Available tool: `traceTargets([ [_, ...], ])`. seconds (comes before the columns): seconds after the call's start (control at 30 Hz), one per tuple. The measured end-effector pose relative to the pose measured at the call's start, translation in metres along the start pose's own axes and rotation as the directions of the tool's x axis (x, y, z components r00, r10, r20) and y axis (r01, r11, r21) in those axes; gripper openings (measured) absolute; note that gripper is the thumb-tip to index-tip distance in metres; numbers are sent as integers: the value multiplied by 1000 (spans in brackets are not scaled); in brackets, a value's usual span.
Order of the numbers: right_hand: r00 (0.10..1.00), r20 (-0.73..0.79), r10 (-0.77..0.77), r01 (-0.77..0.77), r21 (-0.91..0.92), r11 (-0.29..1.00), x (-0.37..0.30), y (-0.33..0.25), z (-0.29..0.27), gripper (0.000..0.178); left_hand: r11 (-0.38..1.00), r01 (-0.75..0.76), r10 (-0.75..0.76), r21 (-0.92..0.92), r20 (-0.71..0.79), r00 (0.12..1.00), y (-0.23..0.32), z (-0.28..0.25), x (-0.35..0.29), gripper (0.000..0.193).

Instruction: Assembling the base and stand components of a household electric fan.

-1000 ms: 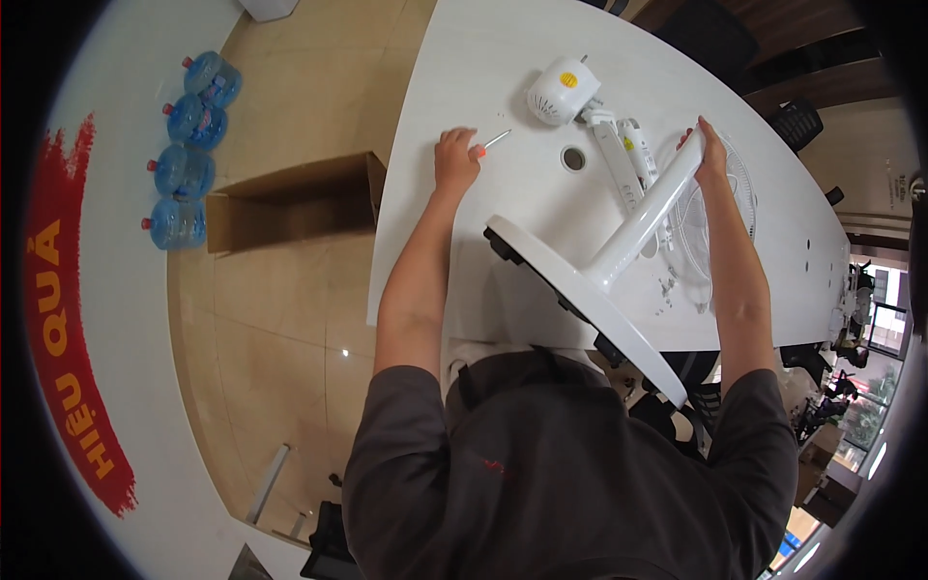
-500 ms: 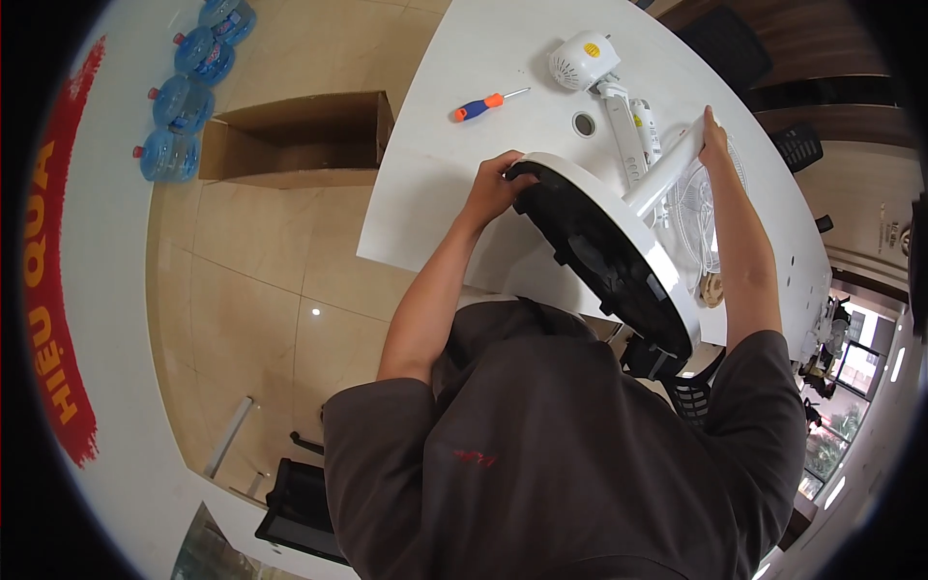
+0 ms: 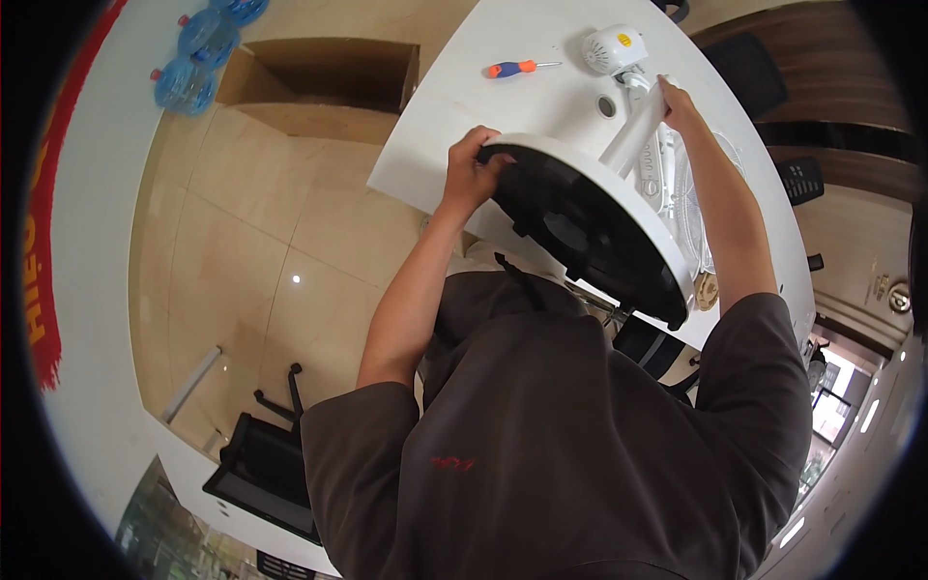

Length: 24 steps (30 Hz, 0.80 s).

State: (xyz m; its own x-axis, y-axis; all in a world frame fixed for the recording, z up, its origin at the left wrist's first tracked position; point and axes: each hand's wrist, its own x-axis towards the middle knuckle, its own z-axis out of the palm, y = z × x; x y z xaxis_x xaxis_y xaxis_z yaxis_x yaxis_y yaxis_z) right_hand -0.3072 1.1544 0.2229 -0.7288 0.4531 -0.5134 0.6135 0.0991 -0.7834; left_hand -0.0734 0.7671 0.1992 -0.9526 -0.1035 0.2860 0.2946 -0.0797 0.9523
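Observation:
A round fan base [image 3: 633, 259], white-rimmed with a black ribbed underside, is tilted up on edge in front of me, its underside facing my body. From its white side a white tubular pole [image 3: 630, 143] extends away over the table. My left hand [image 3: 470, 176] is closed on the upper left rim, fingers and thumb on either side. My right hand [image 3: 680, 102] is wrapped round the pole's far end. Beyond the pole lies a white fan motor head [image 3: 613, 50] with a yellow sticker. A white control panel piece [image 3: 651, 179] shows partly behind the pole.
A blue-and-orange screwdriver [image 3: 512, 69] lies on the white table [image 3: 440, 121], left of a round table hole [image 3: 606, 106]. Wire fan grilles [image 3: 692, 222] lie under my right forearm. An open cardboard box [image 3: 324, 77], water bottles [image 3: 186, 87] and a black chair [image 3: 261, 474] stand left.
Both hands have carried the base and pole leftward relative to the table. The head view has shifted too. Both grips are kept.

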Motion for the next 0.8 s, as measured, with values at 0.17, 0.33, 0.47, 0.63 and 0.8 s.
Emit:
traceTargets([
  [0.17, 989, 143, 36, -26, -71, 997, -12, 23, 54, 57, 981, 144, -159, -133, -111, 981, 6, -37, -20, 13],
  [0.33, 970, 240, 40, -28, -54, 998, -36, 45, 79, 54, 984, 157, -170, -86, -179, 969, 1, -51, -23, 18],
  [0.47, 896, 421, 138, -28, -257, 966, -64, 51, 86, 59, 987, 159, -154, -3, -257, 954, -6, -55, -18, 23],
  [0.63, 744, 633, 213, 32, -353, 935, -127, 39, 76, 82, 978, 148, -111, 149, -231, 967, -5, -68, -32, 20],
  [0.8, 617, 764, 188, 292, -444, 847, -209, 48, 43, 79, 970, 144, -95, 196, -241, 966, 3, -69, -36, 19],
])
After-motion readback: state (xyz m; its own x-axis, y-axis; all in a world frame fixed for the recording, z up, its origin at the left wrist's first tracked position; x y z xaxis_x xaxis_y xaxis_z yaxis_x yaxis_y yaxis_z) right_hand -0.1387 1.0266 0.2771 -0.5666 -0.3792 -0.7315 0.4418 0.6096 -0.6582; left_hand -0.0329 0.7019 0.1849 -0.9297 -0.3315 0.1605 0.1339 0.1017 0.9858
